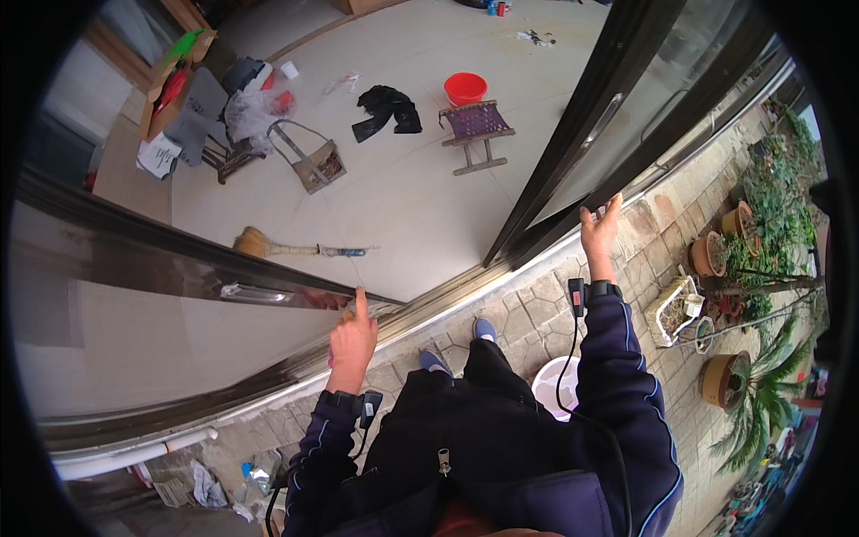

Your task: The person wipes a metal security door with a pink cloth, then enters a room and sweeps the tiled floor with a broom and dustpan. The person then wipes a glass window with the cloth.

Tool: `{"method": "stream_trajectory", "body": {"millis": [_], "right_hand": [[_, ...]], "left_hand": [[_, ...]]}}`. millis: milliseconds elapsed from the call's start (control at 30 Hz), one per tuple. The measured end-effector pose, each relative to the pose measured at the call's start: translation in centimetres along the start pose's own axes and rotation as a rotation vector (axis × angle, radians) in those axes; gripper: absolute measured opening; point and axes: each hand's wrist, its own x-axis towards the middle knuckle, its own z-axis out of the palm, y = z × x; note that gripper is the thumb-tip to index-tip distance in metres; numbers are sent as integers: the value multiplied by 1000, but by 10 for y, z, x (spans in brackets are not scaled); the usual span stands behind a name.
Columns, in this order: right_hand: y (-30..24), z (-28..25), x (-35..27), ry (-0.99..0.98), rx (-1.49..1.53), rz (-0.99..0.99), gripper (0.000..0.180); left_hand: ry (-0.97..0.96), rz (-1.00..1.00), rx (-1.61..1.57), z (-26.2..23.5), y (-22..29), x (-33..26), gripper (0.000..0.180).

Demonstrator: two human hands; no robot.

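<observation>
My left hand (pixel 353 340) is beside the free edge of the left sliding door (pixel 179 259), which has a dark frame and a recessed metal handle (pixel 257 294). Its index finger points straight up at that edge while the other fingers curl in. A small pink bit shows at the hand's side; what it belongs to is hidden. My right hand (pixel 600 234) is raised to the dark frame of the right sliding door (pixel 617 170), thumb and fingers apart, the fingertips at the frame's outer edge. Between the two doors lies a gap onto a tiled room.
Inside are a straw brush (pixel 253 242), a dustpan (pixel 313 167), a black plastic bag (pixel 385 113), a purple folding stool (pixel 474 125) and a red basin (pixel 465 88). Outside, a white basin (pixel 553 387) stands by my legs. Potted plants (pixel 725 380) line the right. A metal door track (pixel 447 300) crosses between.
</observation>
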Motion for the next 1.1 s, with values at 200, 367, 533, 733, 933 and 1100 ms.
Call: {"method": "stream_trajectory", "body": {"millis": [200, 367, 533, 733, 933, 1100], "right_hand": [[19, -4, 8, -103, 113, -9, 82], [21, -9, 14, -175, 124, -55, 78], [22, -11, 15, -160, 25, -75, 77], [29, -23, 18, -239, 65, -40, 79], [71, -27, -26, -419, -113, 365, 45], [64, 27, -101, -941, -185, 347, 34]], "left_hand": [[91, -94, -23, 12, -3, 3, 42], [190, -144, -45, 18, -5, 2, 32], [290, -264, -47, 23, -15, -4, 24], [315, -431, -72, 16, -41, -17, 26], [346, -448, -59, 14, -74, -26, 23], [362, -459, -11, 19, -103, -33, 19]]}}
